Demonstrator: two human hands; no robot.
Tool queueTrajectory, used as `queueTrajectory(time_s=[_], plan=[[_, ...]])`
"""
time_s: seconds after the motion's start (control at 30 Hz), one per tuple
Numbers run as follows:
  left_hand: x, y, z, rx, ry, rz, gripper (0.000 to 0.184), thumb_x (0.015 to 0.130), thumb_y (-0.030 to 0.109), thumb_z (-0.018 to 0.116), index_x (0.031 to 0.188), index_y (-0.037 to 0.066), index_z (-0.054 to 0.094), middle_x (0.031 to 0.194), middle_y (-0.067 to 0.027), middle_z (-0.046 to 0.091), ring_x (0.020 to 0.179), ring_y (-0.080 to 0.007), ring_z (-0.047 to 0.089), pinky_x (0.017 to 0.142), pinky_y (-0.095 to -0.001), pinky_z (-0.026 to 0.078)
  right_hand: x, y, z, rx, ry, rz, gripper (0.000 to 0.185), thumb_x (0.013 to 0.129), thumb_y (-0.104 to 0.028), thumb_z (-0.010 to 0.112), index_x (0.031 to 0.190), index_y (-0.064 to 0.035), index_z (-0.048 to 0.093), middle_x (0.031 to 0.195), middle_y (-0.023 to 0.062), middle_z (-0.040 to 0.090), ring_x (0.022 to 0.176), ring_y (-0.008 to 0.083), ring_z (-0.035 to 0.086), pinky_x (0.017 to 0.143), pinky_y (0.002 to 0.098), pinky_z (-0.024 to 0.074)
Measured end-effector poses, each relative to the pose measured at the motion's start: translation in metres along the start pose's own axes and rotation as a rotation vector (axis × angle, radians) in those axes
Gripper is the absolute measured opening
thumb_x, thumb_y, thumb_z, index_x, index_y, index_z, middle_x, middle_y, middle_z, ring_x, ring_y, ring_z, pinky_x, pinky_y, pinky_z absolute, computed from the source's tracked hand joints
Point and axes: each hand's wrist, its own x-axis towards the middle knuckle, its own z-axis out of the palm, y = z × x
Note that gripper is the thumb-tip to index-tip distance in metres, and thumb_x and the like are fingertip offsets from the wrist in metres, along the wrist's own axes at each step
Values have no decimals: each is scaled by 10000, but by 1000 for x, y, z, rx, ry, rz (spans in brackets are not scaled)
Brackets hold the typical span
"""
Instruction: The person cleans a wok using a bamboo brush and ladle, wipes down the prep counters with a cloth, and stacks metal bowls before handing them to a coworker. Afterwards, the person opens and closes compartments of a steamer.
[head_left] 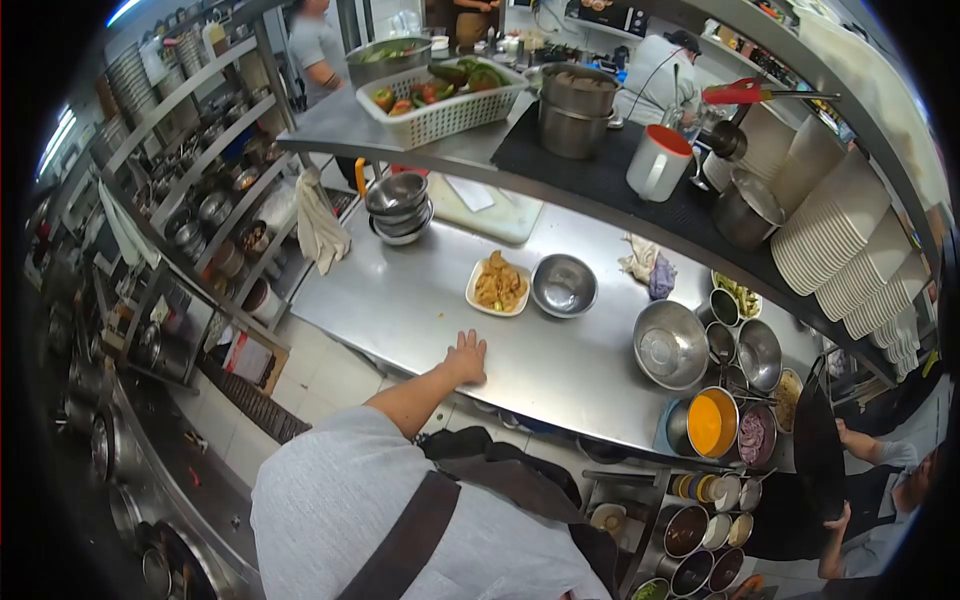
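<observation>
The left grip point(466, 360) rests palm down at the near edge of the steel bench point(390, 300), fingers spread and holding nothing; the right grip is out of view. Just beyond the fingertips, slightly to the right and not touching, sits a white dish point(470, 297) of golden-brown food point(499, 284). Right beside that dish is a metal bowl point(564, 286). Farther off, a cutting board point(500, 215) lies near stacked bowls point(398, 210), and a larger steel bowl point(670, 345) stands to the right.
</observation>
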Motion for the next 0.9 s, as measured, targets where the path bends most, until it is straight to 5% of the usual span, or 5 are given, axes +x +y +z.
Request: queueTrajectory(time_s=[0.13, 0.27, 0.4, 0.7, 0.9], plan=[[30, -43, 47, -198, 345, 94, 501, 705, 190, 575, 1166, 4, 512, 1323, -209, 390, 1237, -341, 362, 987, -450, 360, -2, 24, -10, 22, 16, -36, 298, 724, -164, 618, 998, -48, 640, 957, 206, 626, 927, 357, 593, 806, 415, 462], [43, -69, 28, -660, 547, -90, 377, 744, 172, 556, 1068, -22, 570, 932, -167, 622, 875, -347, 601, 791, -370, 496, -8, 29, -15, 123, 75, 9, 292, 723, -162, 618, 991, -48, 643, 943, 205, 631, 917, 351, 600, 803, 408, 463], [60, -81, -17, -1374, 272, -313, 289, 829, 188, 508, 1032, -5, 581, 841, -116, 616, 807, -223, 603, 699, -315, 505, -28, 20, -3, 115, 63, 125, 277, 723, -160, 617, 979, -57, 651, 912, 206, 637, 919, 345, 605, 796, 409, 466], [117, -86, -50, -1602, -115, -136, 254, 864, 76, 419, 1063, -65, 492, 928, -155, 593, 695, -202, 621, 575, -285, 528, -111, -98, 24, 74, 97, 246, 279, 731, -139, 609, 989, -39, 641, 897, 212, 638, 916, 355, 603, 758, 426, 468], [134, -91, -50, -1591, -45, -89, 255, 838, 21, 431, 1056, -99, 485, 960, -178, 599, 727, -232, 642, 604, -281, 566, -133, -119, 75, 91, 126, 133, 264, 747, -90, 604, 982, 30, 613, 894, 235, 629, 902, 403, 583, 766, 437, 448]])
